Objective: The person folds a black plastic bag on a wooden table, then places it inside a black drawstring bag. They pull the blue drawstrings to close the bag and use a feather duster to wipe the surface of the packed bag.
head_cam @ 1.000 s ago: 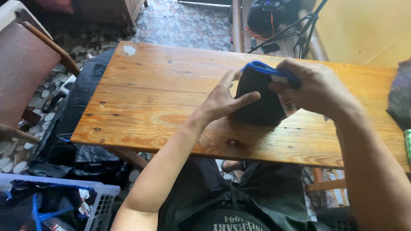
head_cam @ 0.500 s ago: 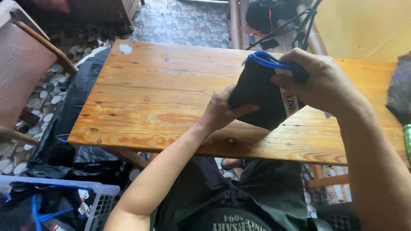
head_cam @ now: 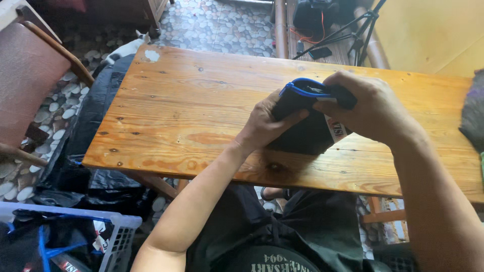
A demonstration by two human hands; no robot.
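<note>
While the left hand (head_cam: 264,123) presses its fingers and thumb closed around the left side of a black fabric pouch with blue trim (head_cam: 302,126), the right hand (head_cam: 368,108) is clamped over the pouch's top right corner, fingers curled down onto the blue edge. The pouch stands tilted on the wooden table (head_cam: 201,100), near the table's near edge and right of its middle, its lower part resting on the boards; a small white label shows at its right side under the right hand. By the look of it, the step in hand is working the pouch's blue-trimmed opening, either folding it over or pulling it straight; which one cannot be told. The next move would seem to call for the left hand bracing the body firmly while the right draws along the rim. Farther out, a dark cloth (head_cam: 474,111) lies at the table's right edge, a chair (head_cam: 35,75) stands at the far left, and a white plastic basket (head_cam: 121,234) sits near left on the floor.
</note>
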